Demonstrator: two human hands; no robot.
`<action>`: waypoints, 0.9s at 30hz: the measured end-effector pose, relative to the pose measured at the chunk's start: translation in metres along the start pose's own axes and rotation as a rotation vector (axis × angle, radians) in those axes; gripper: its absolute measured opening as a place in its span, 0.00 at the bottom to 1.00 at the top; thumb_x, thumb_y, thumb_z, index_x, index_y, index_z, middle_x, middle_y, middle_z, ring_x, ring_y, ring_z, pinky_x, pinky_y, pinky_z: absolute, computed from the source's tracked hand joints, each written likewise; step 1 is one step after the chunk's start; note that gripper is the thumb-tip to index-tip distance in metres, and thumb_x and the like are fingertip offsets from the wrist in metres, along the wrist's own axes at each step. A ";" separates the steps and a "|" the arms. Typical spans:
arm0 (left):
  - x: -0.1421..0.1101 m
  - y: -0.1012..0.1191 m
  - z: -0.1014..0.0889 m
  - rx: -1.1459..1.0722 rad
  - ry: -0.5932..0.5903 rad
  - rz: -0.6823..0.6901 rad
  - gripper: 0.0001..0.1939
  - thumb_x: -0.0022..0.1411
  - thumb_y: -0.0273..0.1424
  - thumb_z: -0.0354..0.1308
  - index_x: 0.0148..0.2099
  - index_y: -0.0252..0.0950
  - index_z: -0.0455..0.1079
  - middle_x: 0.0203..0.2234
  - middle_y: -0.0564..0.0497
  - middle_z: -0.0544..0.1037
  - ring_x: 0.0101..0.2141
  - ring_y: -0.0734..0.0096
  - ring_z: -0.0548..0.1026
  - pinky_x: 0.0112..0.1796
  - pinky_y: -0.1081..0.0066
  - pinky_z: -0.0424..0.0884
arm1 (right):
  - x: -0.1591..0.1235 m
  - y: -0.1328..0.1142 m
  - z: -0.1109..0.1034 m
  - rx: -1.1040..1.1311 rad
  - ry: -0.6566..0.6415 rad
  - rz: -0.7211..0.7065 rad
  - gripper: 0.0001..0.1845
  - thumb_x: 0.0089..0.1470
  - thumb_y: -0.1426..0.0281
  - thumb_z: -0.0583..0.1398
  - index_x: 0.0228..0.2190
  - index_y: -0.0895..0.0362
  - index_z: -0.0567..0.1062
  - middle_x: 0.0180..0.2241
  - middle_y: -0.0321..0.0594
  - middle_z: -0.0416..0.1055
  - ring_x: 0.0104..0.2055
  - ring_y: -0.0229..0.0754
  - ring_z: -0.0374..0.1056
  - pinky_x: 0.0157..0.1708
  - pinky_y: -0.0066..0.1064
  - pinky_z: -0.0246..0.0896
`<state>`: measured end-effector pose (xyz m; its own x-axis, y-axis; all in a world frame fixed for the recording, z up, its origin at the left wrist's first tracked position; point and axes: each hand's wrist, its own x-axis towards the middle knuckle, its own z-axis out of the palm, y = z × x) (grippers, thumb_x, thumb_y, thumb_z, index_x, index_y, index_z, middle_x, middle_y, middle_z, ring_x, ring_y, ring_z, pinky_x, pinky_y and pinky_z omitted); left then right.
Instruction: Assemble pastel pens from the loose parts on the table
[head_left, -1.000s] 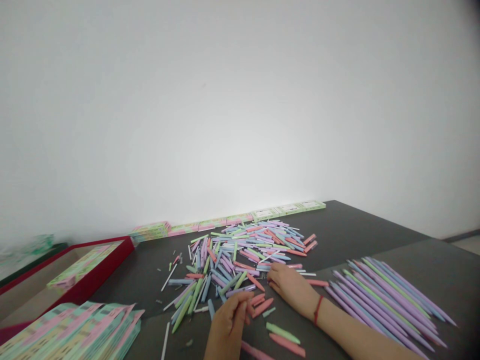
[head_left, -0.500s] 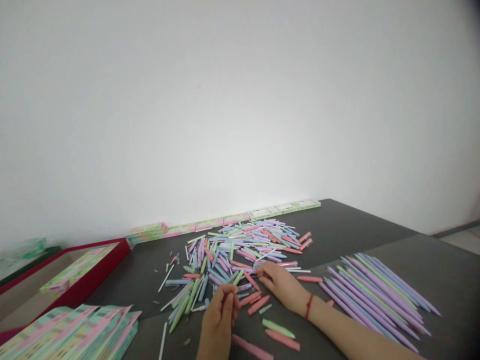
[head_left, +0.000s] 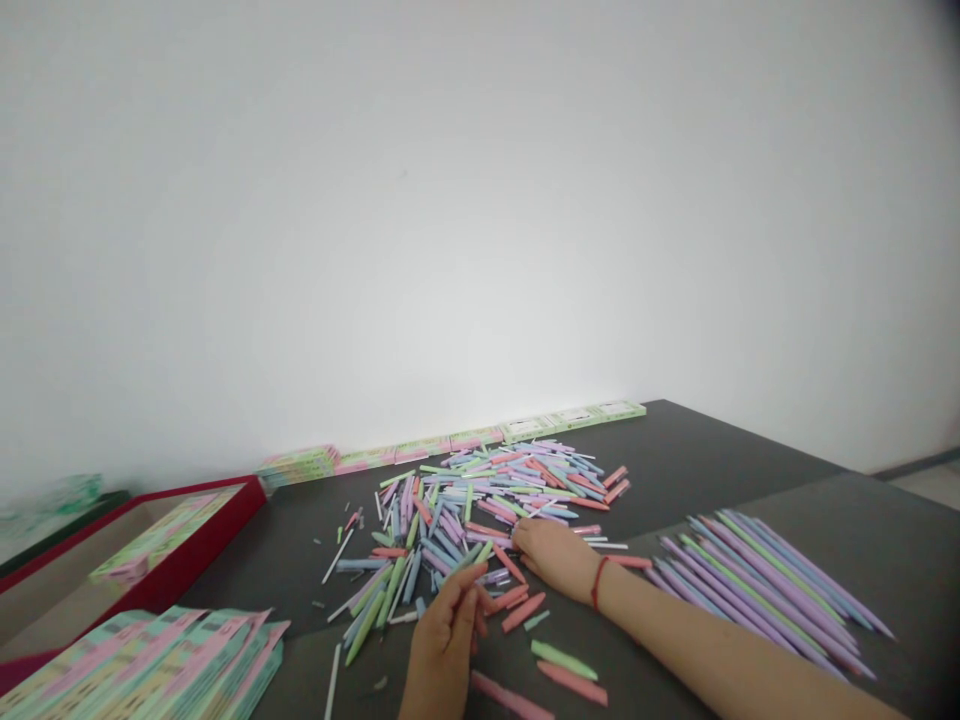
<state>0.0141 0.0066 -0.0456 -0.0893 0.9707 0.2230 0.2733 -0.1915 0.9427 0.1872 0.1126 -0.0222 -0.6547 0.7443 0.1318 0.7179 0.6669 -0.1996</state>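
A heap of pastel pen parts [head_left: 450, 490], tapered caps and barrels in purple, blue, green and coral, covers the middle of the dark table. At its near edge is my left hand [head_left: 444, 635], index finger stretched forward and thumb apart from it, with nothing plainly held. My right hand [head_left: 553, 556], with a red cord at the wrist, reaches into the right side of the heap. Its fingers curl down and their tips are hidden, so what they grip does not show. Close in front lie a green tapered part [head_left: 562, 660] and a coral tapered part [head_left: 571, 684].
On the right lies a row of long pastel pens [head_left: 765, 590]. Printed flat boxes [head_left: 420, 447] line the wall [head_left: 480, 200]. At left stand a red-rimmed box [head_left: 217, 535] with a printed pack inside and fanned printed packages [head_left: 150, 665]. Thin white sticks [head_left: 333, 680] are scattered about.
My left hand has loosened from a pinch, its index finger now stretched out. My right hand has shifted slightly left, with more forearm showing. The view has moved a little.
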 end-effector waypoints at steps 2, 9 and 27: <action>0.001 0.000 -0.001 -0.006 0.002 0.002 0.19 0.62 0.42 0.49 0.47 0.35 0.70 0.24 0.55 0.72 0.21 0.72 0.66 0.25 0.72 0.63 | -0.004 -0.001 -0.007 -0.006 0.005 0.012 0.11 0.56 0.78 0.54 0.38 0.60 0.74 0.39 0.47 0.73 0.42 0.47 0.69 0.41 0.33 0.58; 0.003 -0.003 -0.001 -0.057 0.077 0.007 0.12 0.63 0.40 0.48 0.40 0.39 0.67 0.22 0.58 0.68 0.19 0.75 0.62 0.22 0.75 0.59 | -0.088 0.012 -0.024 -0.046 0.005 0.175 0.12 0.54 0.80 0.52 0.36 0.58 0.74 0.41 0.48 0.72 0.41 0.47 0.69 0.39 0.33 0.59; 0.005 -0.008 -0.010 -0.312 0.176 -0.021 0.15 0.59 0.46 0.54 0.33 0.39 0.60 0.19 0.59 0.72 0.15 0.80 0.61 0.17 0.80 0.56 | -0.064 -0.024 0.012 0.073 0.077 -0.120 0.11 0.57 0.79 0.53 0.38 0.57 0.72 0.40 0.42 0.71 0.43 0.43 0.67 0.44 0.31 0.61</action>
<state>0.0021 0.0115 -0.0491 -0.2630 0.9402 0.2165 -0.0340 -0.2333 0.9718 0.2093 0.0484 -0.0377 -0.7127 0.6619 0.2324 0.6147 0.7489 -0.2477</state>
